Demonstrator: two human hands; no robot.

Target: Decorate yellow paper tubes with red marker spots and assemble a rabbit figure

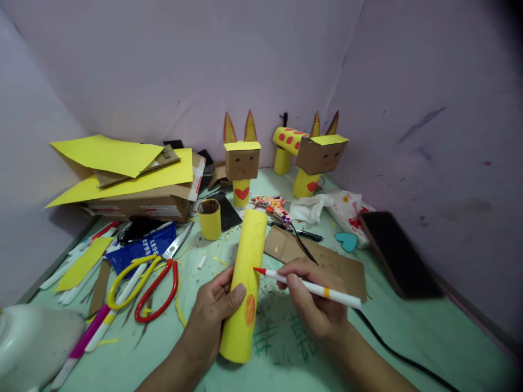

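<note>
Wrapped around a yellow paper-covered tube (244, 245) is my left hand (212, 316), thumb on its front, holding it tilted above the table. The tube carries one orange-red filled oval low down and several faint outlined rounds further up. Pinched in my right hand (312, 296) is a white felt-tip marker (314, 287) with a red tip and an orange band. Its tip touches the tube's right side, or comes very close to it. Beyond stand two cardboard animal figures: a facing head (242, 163) on a yellow leg with a red heart, and a spotted-body animal (321, 155).
Scissors (171, 245) with red and yellow handles lie left, among markers and a blue packet (143, 247). Yellow sheets (110, 155) top a cardboard box. A short yellow tube (210, 223), patterned glue gun (273, 207) with cord, cardboard piece (343, 267) and phone (400, 253) lie around.
</note>
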